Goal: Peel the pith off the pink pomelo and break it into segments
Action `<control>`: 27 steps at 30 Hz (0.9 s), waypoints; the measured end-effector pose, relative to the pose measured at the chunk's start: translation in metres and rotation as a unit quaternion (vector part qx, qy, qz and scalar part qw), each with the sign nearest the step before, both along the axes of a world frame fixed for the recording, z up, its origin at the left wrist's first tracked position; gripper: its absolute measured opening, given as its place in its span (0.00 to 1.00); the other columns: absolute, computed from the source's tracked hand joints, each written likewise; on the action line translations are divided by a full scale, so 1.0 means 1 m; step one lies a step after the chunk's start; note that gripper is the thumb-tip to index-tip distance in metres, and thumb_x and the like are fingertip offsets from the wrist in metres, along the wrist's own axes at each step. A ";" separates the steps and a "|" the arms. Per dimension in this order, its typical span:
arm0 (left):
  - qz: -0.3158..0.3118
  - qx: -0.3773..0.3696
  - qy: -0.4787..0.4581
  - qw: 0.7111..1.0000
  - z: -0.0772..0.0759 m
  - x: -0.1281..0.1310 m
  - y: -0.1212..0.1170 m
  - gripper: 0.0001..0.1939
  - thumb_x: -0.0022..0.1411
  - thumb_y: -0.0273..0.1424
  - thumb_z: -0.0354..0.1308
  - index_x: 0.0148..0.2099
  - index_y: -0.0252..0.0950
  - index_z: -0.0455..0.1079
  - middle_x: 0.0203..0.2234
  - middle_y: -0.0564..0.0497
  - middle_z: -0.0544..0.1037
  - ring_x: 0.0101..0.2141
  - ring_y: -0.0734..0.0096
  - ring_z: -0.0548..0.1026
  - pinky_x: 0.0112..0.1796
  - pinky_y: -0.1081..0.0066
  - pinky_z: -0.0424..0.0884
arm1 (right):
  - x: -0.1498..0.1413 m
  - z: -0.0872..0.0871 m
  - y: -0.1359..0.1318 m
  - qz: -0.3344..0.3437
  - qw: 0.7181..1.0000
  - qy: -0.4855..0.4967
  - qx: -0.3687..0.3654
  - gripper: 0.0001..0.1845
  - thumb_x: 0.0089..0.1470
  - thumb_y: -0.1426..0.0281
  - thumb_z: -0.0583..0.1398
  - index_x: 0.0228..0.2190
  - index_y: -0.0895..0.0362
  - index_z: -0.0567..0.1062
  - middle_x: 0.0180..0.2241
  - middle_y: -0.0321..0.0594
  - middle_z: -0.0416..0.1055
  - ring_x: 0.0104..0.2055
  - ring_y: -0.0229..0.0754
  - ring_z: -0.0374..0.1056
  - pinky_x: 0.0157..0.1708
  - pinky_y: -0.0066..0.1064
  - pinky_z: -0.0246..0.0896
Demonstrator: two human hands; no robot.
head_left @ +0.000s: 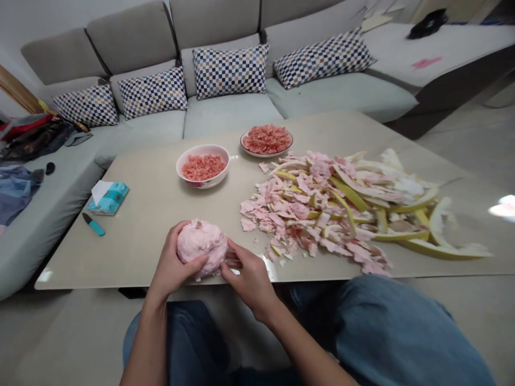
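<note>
A peeled pomelo (203, 244), still covered in pink-white pith, is held just above the near edge of the table. My left hand (173, 265) wraps round its left side, the thumb lying across the front. On the other side, my right hand (249, 273) has its bent fingers and thumb closed at the pomelo's right edge; whether a bit of pith is pinched between them is hidden. To the right spreads a big heap of pomelo peel (350, 193), with thick yellow-green rind strips and torn pink pith scraps.
Pink pomelo flesh fills a white bowl (203, 182) and a dark-rimmed plate (266, 154) towards the table's far side. At the left lie a tissue pack (110, 201) and a teal-handled knife (94, 225). A grey sofa (225, 115) with checkered cushions stands behind the table (153, 177).
</note>
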State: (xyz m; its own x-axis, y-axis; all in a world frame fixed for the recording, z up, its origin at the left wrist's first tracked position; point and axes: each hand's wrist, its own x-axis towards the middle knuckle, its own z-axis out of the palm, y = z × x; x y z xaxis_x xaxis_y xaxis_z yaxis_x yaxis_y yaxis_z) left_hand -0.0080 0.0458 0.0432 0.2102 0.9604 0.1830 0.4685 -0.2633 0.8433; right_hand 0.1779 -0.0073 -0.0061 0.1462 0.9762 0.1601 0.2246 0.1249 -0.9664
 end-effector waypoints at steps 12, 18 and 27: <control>0.055 0.036 -0.017 0.998 -0.006 0.008 -0.001 0.36 0.51 0.37 0.67 0.60 0.40 0.59 0.55 0.45 0.67 0.56 0.56 0.68 0.58 0.57 0.64 | -0.021 -0.001 0.009 -0.064 0.990 0.115 -0.048 0.26 0.51 0.70 0.59 0.54 0.58 0.74 0.47 0.47 0.79 0.44 0.46 0.78 0.41 0.35 0.77; 0.052 0.024 -0.039 0.998 -0.006 0.008 -0.002 0.35 0.51 0.36 0.67 0.60 0.41 0.59 0.55 0.45 0.67 0.55 0.57 0.70 0.57 0.58 0.66 | -0.005 0.017 0.008 0.012 0.983 0.154 -0.099 0.24 0.50 0.70 0.61 0.50 0.55 0.76 0.48 0.43 0.79 0.36 0.45 0.80 0.32 0.33 0.77; 0.066 0.042 -0.025 0.997 -0.008 0.007 0.002 0.36 0.50 0.39 0.68 0.60 0.40 0.60 0.54 0.45 0.68 0.55 0.56 0.69 0.57 0.58 0.65 | -0.007 0.010 0.024 -0.047 0.986 0.072 -0.140 0.05 0.48 0.73 0.61 0.26 0.57 0.79 0.28 0.43 0.81 0.33 0.46 0.77 0.33 0.31 0.72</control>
